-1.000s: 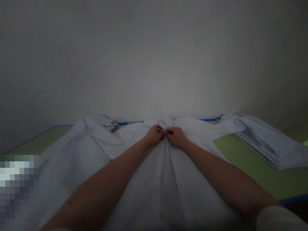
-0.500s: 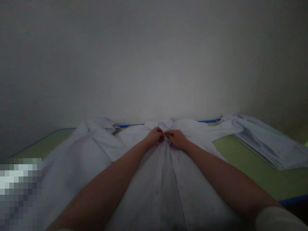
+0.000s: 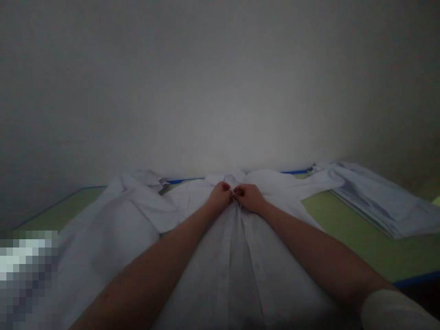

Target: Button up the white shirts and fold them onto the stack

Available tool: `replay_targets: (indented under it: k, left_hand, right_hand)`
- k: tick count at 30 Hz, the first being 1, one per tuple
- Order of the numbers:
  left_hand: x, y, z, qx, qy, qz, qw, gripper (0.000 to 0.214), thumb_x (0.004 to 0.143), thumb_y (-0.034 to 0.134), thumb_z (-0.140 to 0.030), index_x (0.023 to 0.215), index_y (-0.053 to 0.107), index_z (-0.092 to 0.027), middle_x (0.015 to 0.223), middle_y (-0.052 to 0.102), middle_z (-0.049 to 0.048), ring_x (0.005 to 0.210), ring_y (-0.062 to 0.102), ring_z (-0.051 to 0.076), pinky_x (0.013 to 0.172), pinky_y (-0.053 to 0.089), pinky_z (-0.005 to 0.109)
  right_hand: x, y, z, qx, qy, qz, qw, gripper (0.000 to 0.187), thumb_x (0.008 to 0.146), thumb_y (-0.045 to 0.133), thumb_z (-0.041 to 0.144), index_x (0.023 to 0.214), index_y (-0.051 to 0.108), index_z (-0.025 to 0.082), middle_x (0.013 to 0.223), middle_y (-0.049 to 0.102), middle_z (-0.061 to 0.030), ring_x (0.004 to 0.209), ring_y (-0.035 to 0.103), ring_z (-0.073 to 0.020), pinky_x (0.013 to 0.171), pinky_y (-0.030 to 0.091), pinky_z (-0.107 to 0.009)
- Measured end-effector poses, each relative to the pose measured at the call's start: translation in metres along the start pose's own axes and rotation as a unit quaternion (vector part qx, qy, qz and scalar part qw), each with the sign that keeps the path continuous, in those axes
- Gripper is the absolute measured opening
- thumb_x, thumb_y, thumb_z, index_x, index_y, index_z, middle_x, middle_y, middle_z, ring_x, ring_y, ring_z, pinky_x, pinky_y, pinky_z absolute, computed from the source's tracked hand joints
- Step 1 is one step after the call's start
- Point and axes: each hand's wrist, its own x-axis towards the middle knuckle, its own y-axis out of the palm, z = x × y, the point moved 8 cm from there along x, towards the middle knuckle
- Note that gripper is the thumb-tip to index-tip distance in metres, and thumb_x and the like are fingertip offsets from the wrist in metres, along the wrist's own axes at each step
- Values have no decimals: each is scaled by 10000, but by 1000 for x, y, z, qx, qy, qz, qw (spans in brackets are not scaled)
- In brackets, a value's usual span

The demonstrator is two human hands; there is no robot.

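A white button-up shirt lies spread face up on the green table, its long axis running straight away from the person, hem nearest and collar at the far end by the wall. The front placket runs up the middle between the two forearms. At its top, just below the collar, the left hand and right hand meet, fingertips touching, each pinched shut on an edge of the shirt front; whether a button sits between them is too dim to tell. Left of the left hand, a sleeve is bunched up. Well off to the right of the right hand lies a stack of folded white garments. Beyond the hands rises a plain wall.
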Motion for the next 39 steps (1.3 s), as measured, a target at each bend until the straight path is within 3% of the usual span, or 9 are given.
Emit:
replay_targets:
  k: [7,15,21,27,30,35,39]
  left_hand:
    - [1,1,-1,6,32,-9,999,202,735,543,-111,919,472,-153,628,558,-16,496,516,80,483,397,184]
    - [7,1,1,-6,81,3,997,194,689,492,-60,836,436,-174,599,501,-43,493,499,75,471,384,172]
    - [8,5,0,-9,85,17,996,186,679,496,-79,811,415,-181,579,491,-50,463,505,84,465,396,191]
    - [9,4,2,65,65,26,995,258,656,497,-89,894,441,-172,617,575,-9,514,570,127,492,410,215]
    - [9,-4,-2,144,70,2,987,257,636,527,-106,880,475,-165,643,606,21,568,580,141,522,403,219]
    - [-1,-14,-23,248,136,-57,957,147,673,541,-164,820,541,-158,764,632,65,707,573,159,627,405,238]
    - [-7,-9,-31,251,179,-24,951,180,694,532,-185,862,587,-149,782,637,61,709,566,152,640,409,234]
  right_hand:
    - [2,1,0,13,7,3,1000,219,724,578,234,911,681,186,749,671,-11,680,590,-106,634,398,-199]
    - [5,-2,-8,18,55,-18,998,283,713,608,386,845,681,147,709,662,-36,625,573,-110,585,382,-203]
    - [7,-2,-12,9,81,-2,997,158,686,588,263,730,688,150,666,649,-28,634,566,-114,561,355,-199]
    - [8,-3,-15,-5,98,-28,995,149,654,553,197,718,684,165,704,660,-24,677,572,-126,615,376,-211]
    - [8,-1,-15,-5,93,-22,995,152,650,555,192,727,684,169,711,661,-20,686,577,-127,612,374,-208]
    - [11,4,-14,-21,65,16,998,149,681,562,207,748,683,153,740,666,-33,708,581,-132,628,373,-213]
    - [11,9,-14,-56,42,49,996,189,755,513,227,790,682,150,788,671,-57,740,586,-142,647,375,-221]
